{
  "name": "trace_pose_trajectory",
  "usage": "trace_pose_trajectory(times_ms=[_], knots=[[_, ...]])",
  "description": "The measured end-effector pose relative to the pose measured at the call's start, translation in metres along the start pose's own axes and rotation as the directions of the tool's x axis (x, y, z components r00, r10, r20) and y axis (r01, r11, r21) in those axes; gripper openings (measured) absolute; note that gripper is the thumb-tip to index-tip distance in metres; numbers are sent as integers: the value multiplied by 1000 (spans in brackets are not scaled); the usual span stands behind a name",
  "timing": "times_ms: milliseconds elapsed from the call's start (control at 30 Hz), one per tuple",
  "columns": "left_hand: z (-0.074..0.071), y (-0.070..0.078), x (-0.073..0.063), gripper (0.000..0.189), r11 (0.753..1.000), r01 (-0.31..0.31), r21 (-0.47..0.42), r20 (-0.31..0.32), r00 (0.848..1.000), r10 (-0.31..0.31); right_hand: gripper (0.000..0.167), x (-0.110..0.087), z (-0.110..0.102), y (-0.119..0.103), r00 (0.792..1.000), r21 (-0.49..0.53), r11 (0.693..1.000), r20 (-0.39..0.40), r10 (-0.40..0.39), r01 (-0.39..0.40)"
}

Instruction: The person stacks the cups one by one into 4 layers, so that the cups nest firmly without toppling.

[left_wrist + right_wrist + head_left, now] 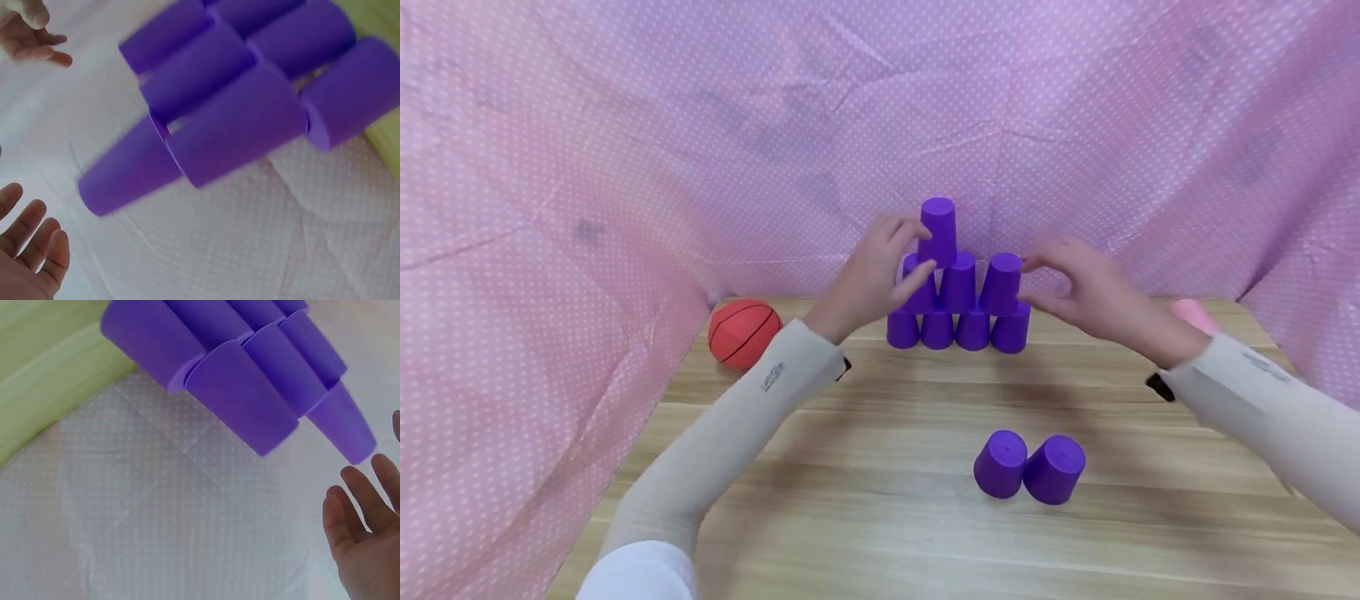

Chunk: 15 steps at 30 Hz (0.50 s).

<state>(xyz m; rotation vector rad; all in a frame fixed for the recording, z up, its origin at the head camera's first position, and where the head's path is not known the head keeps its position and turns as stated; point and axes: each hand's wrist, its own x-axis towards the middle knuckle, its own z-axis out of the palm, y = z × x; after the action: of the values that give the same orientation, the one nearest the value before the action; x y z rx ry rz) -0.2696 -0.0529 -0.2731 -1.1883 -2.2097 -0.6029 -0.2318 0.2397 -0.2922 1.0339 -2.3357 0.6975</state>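
Note:
Upside-down purple cups stand in a stack at the table's far side: several in the bottom row (pixel 937 331), three in the middle row, and one top cup (pixel 940 229) over the left and center ones. Beside the top cup, my left hand (pixel 874 271) has its thumb and fingers spread; the left wrist view shows a gap between those fingers (pixel 55 253) and the cup (pixel 131 169). My right hand (pixel 1082 287) hovers by the right middle-row cup (pixel 1002 285), thumb and fingers parted. Its fingers (pixel 362 494) hold nothing in the right wrist view.
Two more upturned purple cups, a left one (pixel 1000 467) and a right one (pixel 1055 471), stand nearer on the wooden table (pixel 850 517). An orange toy basketball (pixel 745 333) lies at left. Something pink (pixel 1192 315) is partly hidden behind the right arm. Dotted pink cloth (pixel 850 125) hangs around.

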Motion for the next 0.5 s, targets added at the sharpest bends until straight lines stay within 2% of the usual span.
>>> trace_pose_trajectory(times_ms=[100, 200, 367, 500], knots=[[2, 18, -19, 31, 997, -72, -21, 16, 997, 72, 35, -27, -7, -10, 998, -31, 998, 5, -63, 63], [6, 35, -41, 32, 992, -108, -66, 59, 992, 112, 33, -55, -3, -26, 994, -21, 995, 44, -101, 102], [21, 63, -78, 36, 986, -98, -136, 157, 980, 119, 30, -103, 13, -53, 987, 2, 998, 151, -60, 60], [40, 82, -98, 41, 981, -60, -184, 251, 962, 106, 30, -131, 17, -63, 981, -2, 1000, 193, -2, 3]])
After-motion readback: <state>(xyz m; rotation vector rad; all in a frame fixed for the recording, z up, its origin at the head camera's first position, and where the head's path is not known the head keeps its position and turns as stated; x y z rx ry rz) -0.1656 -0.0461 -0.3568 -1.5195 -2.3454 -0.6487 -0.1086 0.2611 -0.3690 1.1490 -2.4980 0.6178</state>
